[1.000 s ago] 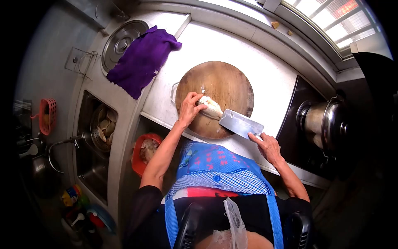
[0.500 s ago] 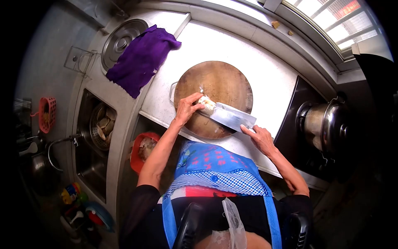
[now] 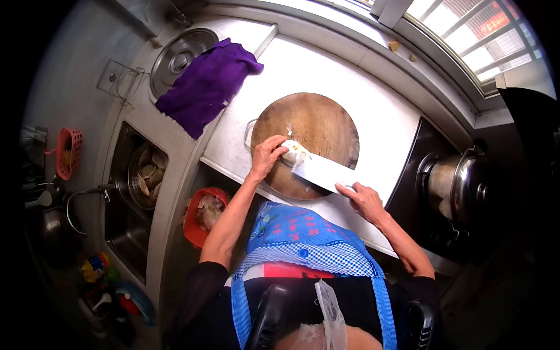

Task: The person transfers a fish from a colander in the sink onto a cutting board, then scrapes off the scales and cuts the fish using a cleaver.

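A small pale fish [image 3: 295, 153] lies on a round wooden chopping board [image 3: 321, 116], left of its middle. My left hand [image 3: 269, 156] grips the fish's left end between thumb and fingers. Closed round the handle of a wide cleaver [image 3: 322, 171], my right hand [image 3: 363, 201] is at the board's lower right. The blade reaches left, its tip against the right part of the fish. Part of the fish is hidden by my fingers and the blade. White bits lie on the board above the fish.
A purple cloth [image 3: 210, 84] partly covers a metal lid [image 3: 175, 58] at upper left. Left is a sink [image 3: 131, 245] with a colander [image 3: 131, 181] of pale pieces. A red basket [image 3: 195, 230] of scraps hangs below the counter edge. A steel pot [image 3: 446, 181] stands right.
The cleaver first moved left over the fish, then slightly back right. Less of the fish's tail end shows than a second ago. My left hand still holds it.
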